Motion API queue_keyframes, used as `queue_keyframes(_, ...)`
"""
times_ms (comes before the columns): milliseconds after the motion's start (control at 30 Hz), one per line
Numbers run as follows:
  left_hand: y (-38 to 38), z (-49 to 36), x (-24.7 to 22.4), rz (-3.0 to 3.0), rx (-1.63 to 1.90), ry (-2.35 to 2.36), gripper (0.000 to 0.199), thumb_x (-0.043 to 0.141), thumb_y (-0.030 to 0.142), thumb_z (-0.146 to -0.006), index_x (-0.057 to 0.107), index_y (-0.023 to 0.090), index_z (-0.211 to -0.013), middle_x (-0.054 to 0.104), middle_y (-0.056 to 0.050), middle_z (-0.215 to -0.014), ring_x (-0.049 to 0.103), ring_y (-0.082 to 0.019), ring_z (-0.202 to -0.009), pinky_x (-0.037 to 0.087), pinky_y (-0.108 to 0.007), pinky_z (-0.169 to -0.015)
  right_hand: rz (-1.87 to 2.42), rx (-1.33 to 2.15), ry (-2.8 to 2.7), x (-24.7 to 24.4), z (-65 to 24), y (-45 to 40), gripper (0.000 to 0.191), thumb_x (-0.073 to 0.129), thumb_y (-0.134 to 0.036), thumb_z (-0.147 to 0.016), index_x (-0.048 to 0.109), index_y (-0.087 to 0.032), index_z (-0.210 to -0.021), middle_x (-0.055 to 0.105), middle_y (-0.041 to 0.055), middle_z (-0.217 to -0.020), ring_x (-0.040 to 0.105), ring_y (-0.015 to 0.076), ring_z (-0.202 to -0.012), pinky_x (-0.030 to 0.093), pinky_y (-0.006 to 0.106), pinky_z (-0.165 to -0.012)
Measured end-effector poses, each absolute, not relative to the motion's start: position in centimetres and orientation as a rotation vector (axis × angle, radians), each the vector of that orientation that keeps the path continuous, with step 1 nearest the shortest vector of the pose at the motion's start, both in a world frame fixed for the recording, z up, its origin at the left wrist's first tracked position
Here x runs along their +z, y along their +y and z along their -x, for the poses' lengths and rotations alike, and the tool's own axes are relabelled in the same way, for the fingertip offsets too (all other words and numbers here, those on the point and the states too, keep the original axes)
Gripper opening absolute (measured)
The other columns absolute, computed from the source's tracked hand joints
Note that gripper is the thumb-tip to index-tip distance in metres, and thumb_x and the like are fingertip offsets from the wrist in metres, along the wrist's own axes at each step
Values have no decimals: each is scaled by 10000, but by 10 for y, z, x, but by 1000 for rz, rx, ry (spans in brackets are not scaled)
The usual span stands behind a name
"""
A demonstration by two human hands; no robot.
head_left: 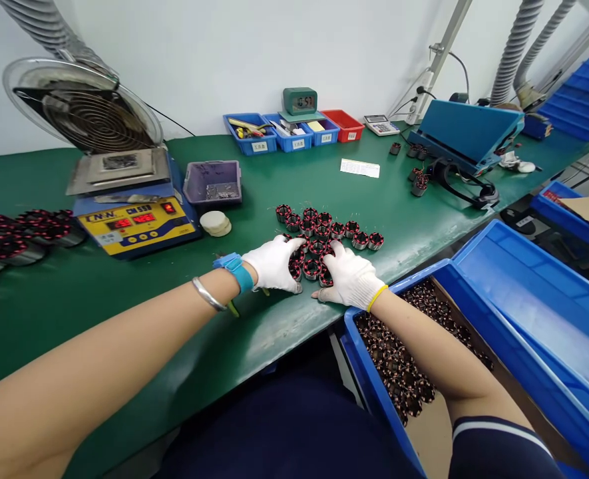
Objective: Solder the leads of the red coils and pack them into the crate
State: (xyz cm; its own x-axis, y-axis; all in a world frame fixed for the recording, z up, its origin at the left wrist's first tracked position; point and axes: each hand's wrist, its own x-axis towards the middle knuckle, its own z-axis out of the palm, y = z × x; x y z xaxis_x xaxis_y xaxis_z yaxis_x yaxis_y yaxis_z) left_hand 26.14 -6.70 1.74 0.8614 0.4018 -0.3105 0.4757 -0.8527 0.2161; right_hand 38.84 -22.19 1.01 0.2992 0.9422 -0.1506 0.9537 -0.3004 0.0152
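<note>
Several round motor stators [321, 231] with black and red tops and metal sides stand grouped on the green table [254, 326]. At the group's left side is my left hand [275, 263], in a white glove, its thumb and fingers spread around the nearest stators. My right hand [347, 274], also gloved, touches the group from the right with thumb and fingers apart. Between the two hands, some stators are partly covered by the fingers. Both hands rest low at the tabletop near its front edge.
A blue-yellow heating unit [139, 223], a purple tray [213, 183] and more stators [19, 239] are at left. Small bins [257, 145] and a clock [300, 101] stand behind. A blue crate [351, 326] with many stators sits at the right front, below the table edge.
</note>
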Motion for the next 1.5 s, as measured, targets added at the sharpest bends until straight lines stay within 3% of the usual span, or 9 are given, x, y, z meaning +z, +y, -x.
queue_keyframes(67, -67, -265, 18, -2745, -317, 709, 1142, 683, 712, -473, 307, 229, -1437, 475, -134, -1197, 593, -304, -1015, 494, -353, -867, -2448, -137, 1813, 8, -390, -222, 745, 575, -792, -641, 509, -227, -1122, 318, 132, -1404, 491, 315, -1097, 537, 438, -765)
queue_keyframes(233, -67, -274, 17, -2756, -417, 740, 1355, 724, 765, -302, 248, 251, -1461, 445, -147, -1254, 581, -344, -1054, 489, -382, -876, -2458, -125, 1829, 4, -392, -220, 711, 572, -786, -649, 517, -233, -1092, 334, 124, -1396, 496, 319, -1088, 541, 448, -744)
queue_keyframes(400, -69, -271, 14, -2745, -255, 765, 1144, 625, 830, -424, 396, 229, -1370, 485, -138, -1163, 597, -321, -1008, 491, -379, -873, -2448, -174, 1810, 5, -394, -218, 710, 579, -765, -663, 516, -229, -1124, 295, 122, -1440, 468, 322, -1133, 521, 449, -805)
queue_keyframes(567, -55, -270, 21, -2678, -433, 650, 1165, 677, 692, -465, 284, 217, -1453, 459, -136, -1244, 563, -302, -1096, 471, -339, -923, -2450, -188, 1811, 6, -395, -218, 716, 580, -778, -652, 529, -232, -1113, 291, 111, -1444, 460, 322, -1143, 517, 447, -811)
queue_keyframes(667, -46, -274, 24, -2645, -526, 657, 1060, 668, 585, -518, 306, 235, -1451, 463, -119, -1256, 547, -294, -1131, 456, -327, -946, -2458, -200, 1793, 7, -395, -218, 711, 578, -781, -652, 538, -232, -1102, 291, 106, -1441, 458, 318, -1142, 518, 439, -806)
queue_keyframes(933, -53, -283, 17, -2615, -468, 768, 1017, 675, 481, -523, 327, 205, -1438, 454, -141, -1253, 591, -273, -1053, 500, -310, -886, -2483, -164, 1763, 8, -392, -213, 658, 551, -757, -687, 553, -220, -1067, 323, 117, -1410, 496, 310, -1072, 536, 433, -747)
queue_keyframes(1233, -65, -271, 16, -2644, -306, 823, 848, 701, 500, -517, 504, 189, -1281, 584, -113, -1068, 632, -256, -909, 523, -303, -793, -2513, -163, 1759, 8, -387, -216, 569, 522, -680, -733, 566, -211, -1052, 334, 118, -1405, 506, 320, -1067, 539, 455, -756)
queue_keyframes(1500, -82, -260, 19, -2603, -212, 862, 815, 702, 482, -523, 529, 193, -1265, 602, -108, -1024, 640, -275, -884, 520, -318, -781, -2506, -138, 1799, 8, -384, -225, 551, 512, -674, -735, 576, -217, -1035, 338, 104, -1409, 509, 305, -1049, 547, 443, -738)
